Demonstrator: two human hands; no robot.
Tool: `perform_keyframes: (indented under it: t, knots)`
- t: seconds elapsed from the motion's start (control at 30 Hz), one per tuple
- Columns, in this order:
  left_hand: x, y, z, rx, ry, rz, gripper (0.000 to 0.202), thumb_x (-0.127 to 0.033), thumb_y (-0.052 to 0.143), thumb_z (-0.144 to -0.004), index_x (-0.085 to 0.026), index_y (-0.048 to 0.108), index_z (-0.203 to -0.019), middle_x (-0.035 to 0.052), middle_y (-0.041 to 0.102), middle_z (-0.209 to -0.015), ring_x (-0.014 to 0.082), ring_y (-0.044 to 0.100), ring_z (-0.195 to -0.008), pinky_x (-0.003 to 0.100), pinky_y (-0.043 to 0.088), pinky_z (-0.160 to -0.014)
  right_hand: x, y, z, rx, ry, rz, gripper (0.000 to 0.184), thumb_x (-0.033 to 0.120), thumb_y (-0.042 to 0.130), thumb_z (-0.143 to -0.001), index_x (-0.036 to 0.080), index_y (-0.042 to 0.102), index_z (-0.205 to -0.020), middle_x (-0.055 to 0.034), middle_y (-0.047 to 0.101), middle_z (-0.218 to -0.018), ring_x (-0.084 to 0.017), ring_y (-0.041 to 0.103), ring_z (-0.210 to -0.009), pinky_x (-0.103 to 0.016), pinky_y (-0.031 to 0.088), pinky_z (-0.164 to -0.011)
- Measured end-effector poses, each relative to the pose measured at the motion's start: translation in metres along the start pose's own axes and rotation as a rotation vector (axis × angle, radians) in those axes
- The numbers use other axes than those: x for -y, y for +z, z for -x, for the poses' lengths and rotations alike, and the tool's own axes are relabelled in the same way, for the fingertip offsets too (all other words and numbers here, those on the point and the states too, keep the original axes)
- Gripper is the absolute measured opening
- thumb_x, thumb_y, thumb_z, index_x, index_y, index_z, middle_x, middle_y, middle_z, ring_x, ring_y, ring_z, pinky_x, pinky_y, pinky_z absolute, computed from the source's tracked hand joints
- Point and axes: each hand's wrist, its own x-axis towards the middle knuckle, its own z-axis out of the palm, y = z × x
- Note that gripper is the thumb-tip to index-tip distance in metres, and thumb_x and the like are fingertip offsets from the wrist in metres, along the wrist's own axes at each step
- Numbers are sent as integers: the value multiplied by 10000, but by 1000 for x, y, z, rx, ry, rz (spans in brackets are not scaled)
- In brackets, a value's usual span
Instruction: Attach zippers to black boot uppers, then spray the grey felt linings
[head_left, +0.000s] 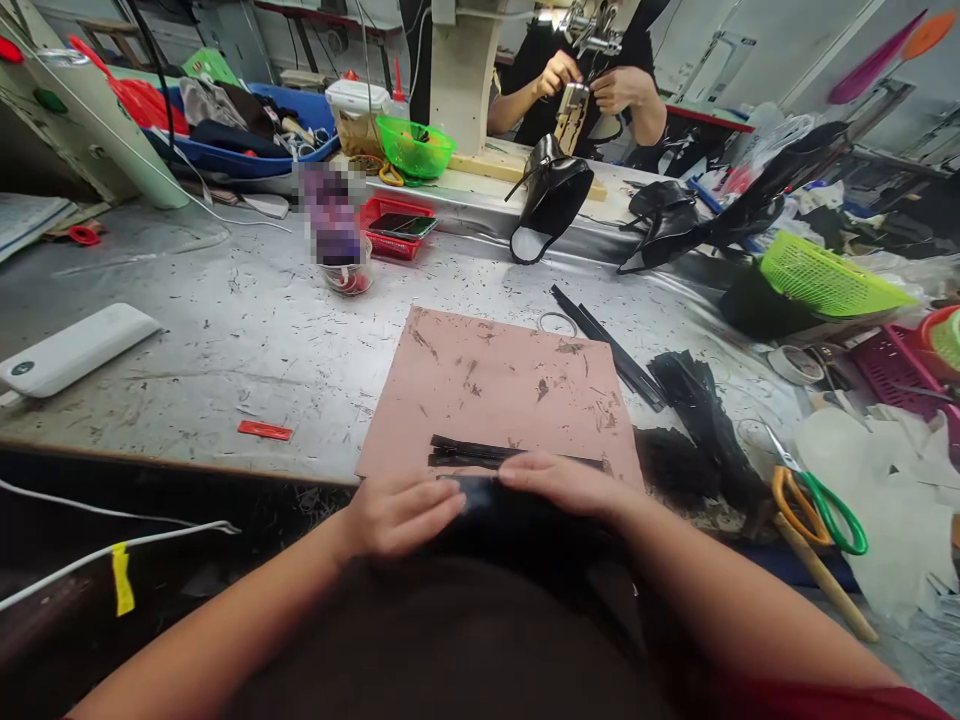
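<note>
At the near edge of a pink cutting board [510,380], both my hands rest on a dark, shiny piece of black leather-like material [495,510] that hangs down toward my lap. My left hand [405,510] has its fingers together along the left part of the piece. From the other side, my right hand [559,482] pinches its top edge, thumb hidden. Just beyond my fingers, thin black strips [480,452] lie side by side on the board, partly covered by my right hand.
On the right lie scissors [814,500] with orange and green handles, a wooden stick [825,580] and black scraps [697,420]. Black shoes [551,200] stand farther back. A white power bank [79,350] is on the left. Across the table, a co-worker's hands [592,85] work at a machine.
</note>
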Motion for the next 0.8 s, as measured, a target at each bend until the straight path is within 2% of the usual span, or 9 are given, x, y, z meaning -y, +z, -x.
perform_keyframes:
  t: [0.1,0.2,0.33,0.47,0.8]
  knots:
    - [4,0,-17,37,-13,-141,259,-120,385,-863,-154,582,-1028,65,684,-848,121,645,-759,194,521,-660,16,-16,-4,-145,-73,428,208,364,480,-844,192,596,-829,-23,619,-812,-176,539,-761,-287,383,-670]
    - [2,4,-20,111,10,-294,186,-114,420,-849,-147,602,-869,51,682,-793,120,649,-708,185,517,-621,16,-19,-12,-135,-51,668,224,327,445,-876,184,566,-753,-32,605,-734,-166,530,-674,-271,369,-606]
    - [1,10,-5,166,51,-428,119,-108,519,-806,-171,619,-814,15,685,-800,140,657,-788,213,522,-699,3,-10,-18,-143,-96,731,231,314,421,-902,182,554,-767,-38,600,-752,-152,533,-668,-253,373,-604]
    - [3,12,4,119,27,-417,104,-123,546,-799,-159,631,-845,23,692,-842,154,653,-838,233,522,-703,1,-1,-17,-172,-56,802,244,320,391,-921,183,556,-804,-41,584,-796,-151,546,-673,-249,378,-600]
    - [4,5,-12,165,-20,-390,109,-91,586,-770,-142,649,-844,23,715,-845,148,664,-748,225,529,-607,4,7,-16,-239,20,922,237,298,380,-927,190,570,-836,-27,585,-836,-134,552,-608,-233,358,-537]
